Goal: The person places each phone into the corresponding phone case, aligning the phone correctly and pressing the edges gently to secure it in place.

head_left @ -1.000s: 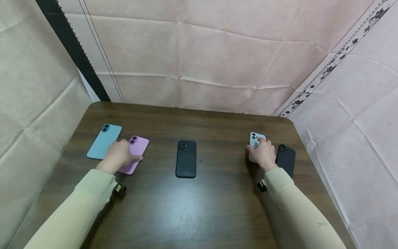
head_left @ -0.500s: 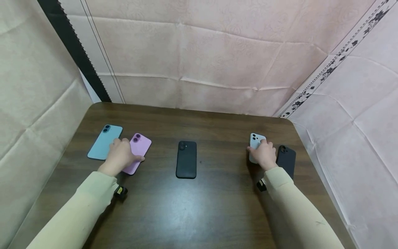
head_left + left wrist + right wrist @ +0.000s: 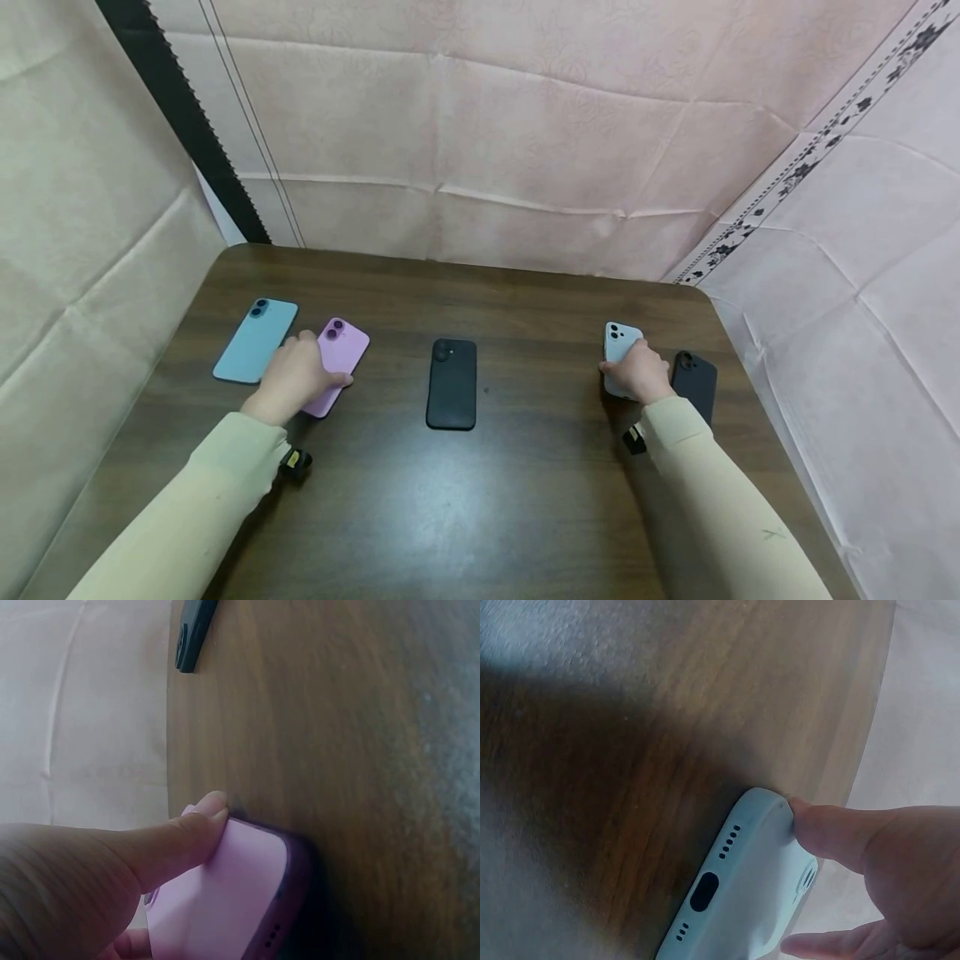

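Basically, five phones (camera lenses up on every one) at one brown wood-grain tabletop [image 3: 540,508], glossy patch near the middle. Two hands, well apart, both occupied. Left hand [image 3: 292,375] grips the lilac phone [image 3: 343,346] across its long sides, thumb on one edge; it's left of center, just beside a light-blue phone [image 3: 255,342]. Right hand [image 3: 640,371] grips the pale-blue phone [image 3: 618,342] the same way, right of center, next to a dark phone [image 3: 696,385]. Can't tell whether either gripped phone sits flush. Single black phone [image 3: 452,385] in the middle, untouched. All rounded rectangles; pale-blue one shows a thick rim with oval port cutout plus speaker holes. Creased pinkish cloth [image 3: 525,142] behind.
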{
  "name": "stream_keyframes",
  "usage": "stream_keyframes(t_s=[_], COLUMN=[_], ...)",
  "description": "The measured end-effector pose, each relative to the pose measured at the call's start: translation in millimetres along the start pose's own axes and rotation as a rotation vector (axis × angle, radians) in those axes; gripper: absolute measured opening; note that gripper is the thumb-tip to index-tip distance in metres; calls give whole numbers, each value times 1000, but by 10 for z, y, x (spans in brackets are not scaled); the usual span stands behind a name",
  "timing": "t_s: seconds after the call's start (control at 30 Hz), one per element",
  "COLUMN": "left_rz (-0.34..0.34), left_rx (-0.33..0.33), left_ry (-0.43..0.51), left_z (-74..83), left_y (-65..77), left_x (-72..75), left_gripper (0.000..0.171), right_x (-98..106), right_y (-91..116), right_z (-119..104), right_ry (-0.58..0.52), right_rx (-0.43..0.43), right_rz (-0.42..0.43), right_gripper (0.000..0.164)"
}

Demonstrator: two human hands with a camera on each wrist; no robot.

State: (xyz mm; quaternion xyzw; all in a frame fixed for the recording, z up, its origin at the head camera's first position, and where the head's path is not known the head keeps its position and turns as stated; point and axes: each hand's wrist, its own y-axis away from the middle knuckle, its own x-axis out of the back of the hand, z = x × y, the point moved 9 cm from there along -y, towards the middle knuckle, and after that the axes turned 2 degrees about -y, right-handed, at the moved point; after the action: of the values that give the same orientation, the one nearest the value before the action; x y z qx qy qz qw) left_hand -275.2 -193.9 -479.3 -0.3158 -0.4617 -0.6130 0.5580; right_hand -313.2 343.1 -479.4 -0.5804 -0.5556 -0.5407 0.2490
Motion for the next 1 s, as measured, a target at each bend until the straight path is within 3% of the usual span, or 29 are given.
stream_keyframes(t_s=[0.27, 0.5, 0.63, 0.8, 1.0], left_rz=[-45, -85, -91, -112, -144], left_rx=[36, 13, -8, 8, -6], left_ry=[63, 182, 251, 378, 529], left_z=[-23, 0, 5, -24, 53], left_y=[2, -1, -2, -9, 12], left_x=[-10, 38, 46, -7, -41], left_gripper=[95, 60, 50, 53, 61], right_x=[29, 48, 33, 40, 87], right_y=[-16, -20, -15, 2, 39], right_z=[-53, -60, -18, -21, -43], right_ry=[-4, 37, -20, -76, -103], right_rx=[39, 37, -15, -30, 12], right_rz=[29, 54, 60, 83, 116], right_gripper=[84, 87, 93, 96, 92])
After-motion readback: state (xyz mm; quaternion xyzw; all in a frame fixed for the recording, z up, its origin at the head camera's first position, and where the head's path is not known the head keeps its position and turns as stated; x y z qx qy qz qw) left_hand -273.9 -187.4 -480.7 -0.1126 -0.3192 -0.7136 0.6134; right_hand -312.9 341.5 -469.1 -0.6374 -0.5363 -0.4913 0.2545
